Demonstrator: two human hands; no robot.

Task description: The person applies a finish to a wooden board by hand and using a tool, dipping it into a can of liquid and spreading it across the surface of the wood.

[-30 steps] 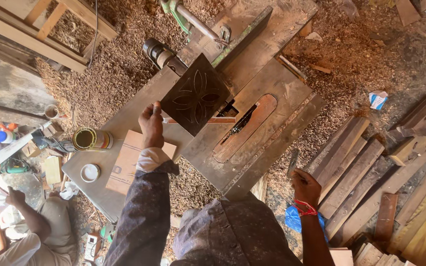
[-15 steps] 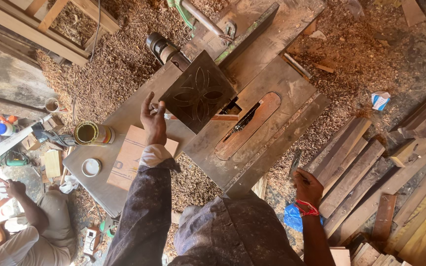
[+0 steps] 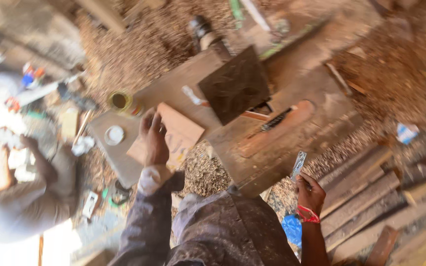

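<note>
Two hands in view, blurred frame: we see our left hand [image 3: 153,139] open, fingers spread flat on a tan cardboard sheet [image 3: 169,136] lying on the grey bench top [image 3: 119,160]; our right hand [image 3: 309,192] pinches a small silvery patterned packet [image 3: 298,166] upright beside the saw table [image 3: 292,133]. Dark carved square panel [image 3: 235,83] sits tilted on that table. Yellow tin [image 3: 121,102] and white round lid [image 3: 114,134] lie left of the cardboard. Blue-white packet [image 3: 406,133] on the sawdust, far right. Another person [image 3: 20,197] crouches at left.
</note>
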